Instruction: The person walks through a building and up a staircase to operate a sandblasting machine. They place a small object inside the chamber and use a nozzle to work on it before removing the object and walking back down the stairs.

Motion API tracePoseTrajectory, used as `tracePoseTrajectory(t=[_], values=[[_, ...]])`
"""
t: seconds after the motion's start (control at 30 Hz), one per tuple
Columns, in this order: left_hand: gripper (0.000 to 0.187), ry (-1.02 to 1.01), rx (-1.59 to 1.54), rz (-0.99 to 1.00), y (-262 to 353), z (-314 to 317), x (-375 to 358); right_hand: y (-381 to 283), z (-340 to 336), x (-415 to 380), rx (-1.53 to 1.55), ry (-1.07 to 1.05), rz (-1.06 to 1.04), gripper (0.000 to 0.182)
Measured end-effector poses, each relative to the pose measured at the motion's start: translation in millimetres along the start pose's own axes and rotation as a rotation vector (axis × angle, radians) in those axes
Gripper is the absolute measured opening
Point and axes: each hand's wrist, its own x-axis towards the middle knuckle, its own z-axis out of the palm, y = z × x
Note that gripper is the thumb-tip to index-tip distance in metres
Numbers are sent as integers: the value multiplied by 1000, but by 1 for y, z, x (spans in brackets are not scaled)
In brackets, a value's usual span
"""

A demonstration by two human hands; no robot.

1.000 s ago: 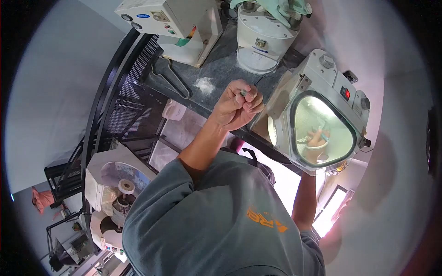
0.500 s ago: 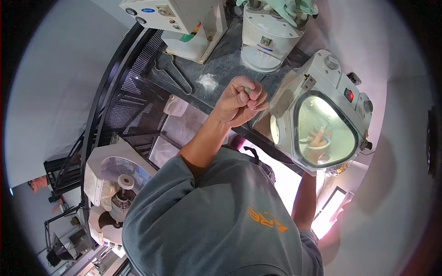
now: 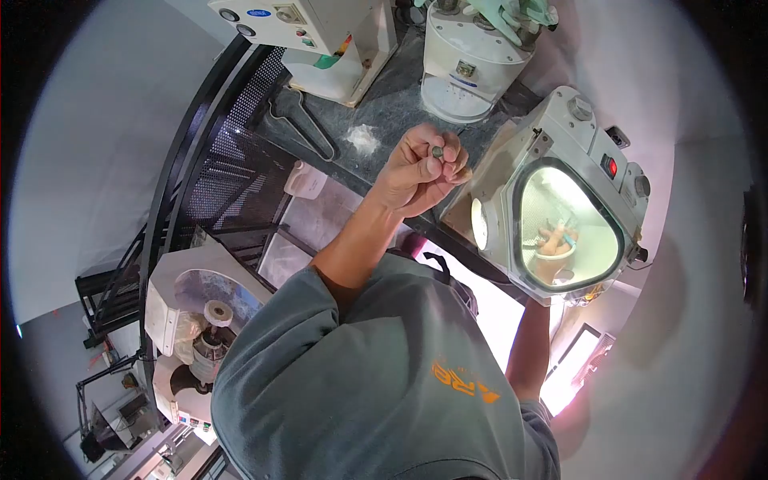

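Note:
My left hand (image 3: 420, 172) is raised in front of the bench, pinching a small grey piece (image 3: 436, 152) between thumb and fingers; what kind of piece it is, I cannot make out. To the right stands a white blasting cabinet (image 3: 524, 160) with a lit, rounded triangular window (image 3: 532, 192). My right arm enters the cabinet from below. Through the window my right hand (image 3: 552, 238) appears with fingers curled round a thin blue-tipped handpiece (image 3: 570, 238). Glare and dust on the glass blur the details. The cabinet's left arm port (image 3: 479, 224) is beside my left hand, apart from it.
On the dark bench (image 3: 392, 88) lie bent metal tongs (image 3: 308, 124) and a patch of white powder (image 3: 362, 139). Behind stand a white machine (image 3: 328, 32) and another with green gloves (image 3: 504, 16) on top. A polishing lathe (image 3: 216, 320) stands at lower left.
My left hand has turned slightly and its fingers have shifted, so the small grey piece faces another way. My right hand stays inside the cabinet, almost unmoved.

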Motion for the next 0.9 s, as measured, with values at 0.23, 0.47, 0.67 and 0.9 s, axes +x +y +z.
tracePoseTrajectory(t=[0.23, 0.47, 0.67, 0.9], values=[[22, -24, 2, -1, 0, -2, 0, 0, 0, -2, -11, 8, 7, 32], [23, -44, 8, -12, 2, -2, 0, 1, 0, -1, -12, 15, -10, 32], [24, -57, 14, -11, 2, -1, 1, -11, -3, -3, -47, -12, 21, 30], [25, -104, 1, -21, 4, -1, 0, -14, 1, -5, -34, 7, 12, 35]])
